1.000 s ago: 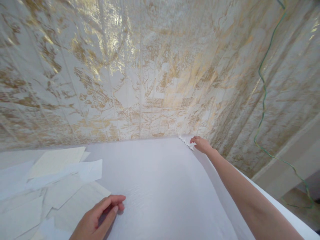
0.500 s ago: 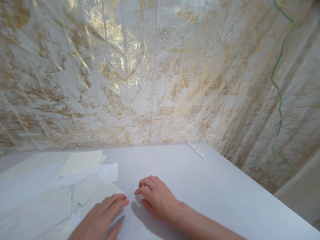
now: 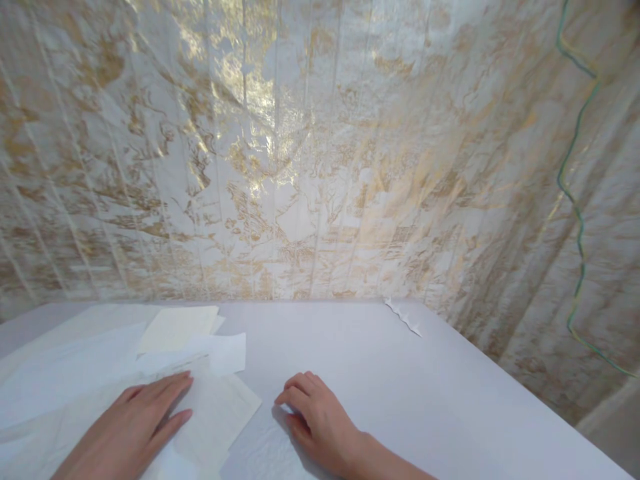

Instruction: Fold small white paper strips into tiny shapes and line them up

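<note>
My left hand (image 3: 137, 417) lies over the pile of loose paper sheets (image 3: 225, 407) on the left of the table. Its fingers are stretched out and the thumb stands apart. Whether it presses on a single sheet is hidden under the palm. Right of the pile, my right hand (image 3: 320, 420) rests at the white tabletop with loosely curled fingers. A gap shows between its thumb and forefinger, and nothing is visible in it. Between the hands a faintly wrinkled white patch (image 3: 265, 440) shows; I cannot tell if it is thin paper.
A cream sheet (image 3: 180, 328) and a small white sheet (image 3: 229, 353) lie at the pile's far side. One jagged white paper strip (image 3: 403, 317) sits near the back right. Behind the table (image 3: 450, 387) hangs a gold-patterned covering (image 3: 300, 220), with a green-yellow wire (image 3: 580, 233) at right.
My left hand has moved left, from beside the right hand onto the paper pile. My right hand stays nearly in place. The view has shifted slightly.
</note>
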Demonstrator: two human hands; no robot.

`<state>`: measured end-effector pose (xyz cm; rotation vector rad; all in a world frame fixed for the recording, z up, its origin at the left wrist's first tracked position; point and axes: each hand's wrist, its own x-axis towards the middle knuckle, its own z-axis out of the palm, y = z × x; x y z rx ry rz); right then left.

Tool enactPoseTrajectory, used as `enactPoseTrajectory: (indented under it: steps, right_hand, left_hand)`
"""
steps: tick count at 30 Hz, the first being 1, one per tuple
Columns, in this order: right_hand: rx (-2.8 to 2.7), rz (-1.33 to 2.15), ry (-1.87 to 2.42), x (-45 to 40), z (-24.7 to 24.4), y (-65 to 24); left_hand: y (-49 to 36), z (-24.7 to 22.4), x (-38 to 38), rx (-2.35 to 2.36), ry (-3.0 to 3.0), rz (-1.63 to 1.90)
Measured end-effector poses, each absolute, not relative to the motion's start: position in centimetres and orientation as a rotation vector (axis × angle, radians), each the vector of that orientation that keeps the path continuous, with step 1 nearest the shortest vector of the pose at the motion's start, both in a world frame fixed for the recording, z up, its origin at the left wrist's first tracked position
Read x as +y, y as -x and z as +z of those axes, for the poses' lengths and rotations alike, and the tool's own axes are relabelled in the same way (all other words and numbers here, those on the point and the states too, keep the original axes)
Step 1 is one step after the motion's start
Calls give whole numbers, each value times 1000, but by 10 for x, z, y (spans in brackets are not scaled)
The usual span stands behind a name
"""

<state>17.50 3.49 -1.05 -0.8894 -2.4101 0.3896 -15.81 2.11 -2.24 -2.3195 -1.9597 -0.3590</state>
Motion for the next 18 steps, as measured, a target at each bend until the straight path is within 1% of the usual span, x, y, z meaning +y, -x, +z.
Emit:
enactPoseTrajectory:
  steps: [8,14,18]
  right_hand:
    - [-2407,393,881,38,-10,-174]
    - [-2417,386,881,37,-10,-175]
    - [-2430,361,864,37,-12,-174]
  left_hand:
    - [156,-36,14,-1928,2213,-387]
    - [161,-32,20,-1854,2307,-311]
    - [165,-33,22,-1842,2310,-362]
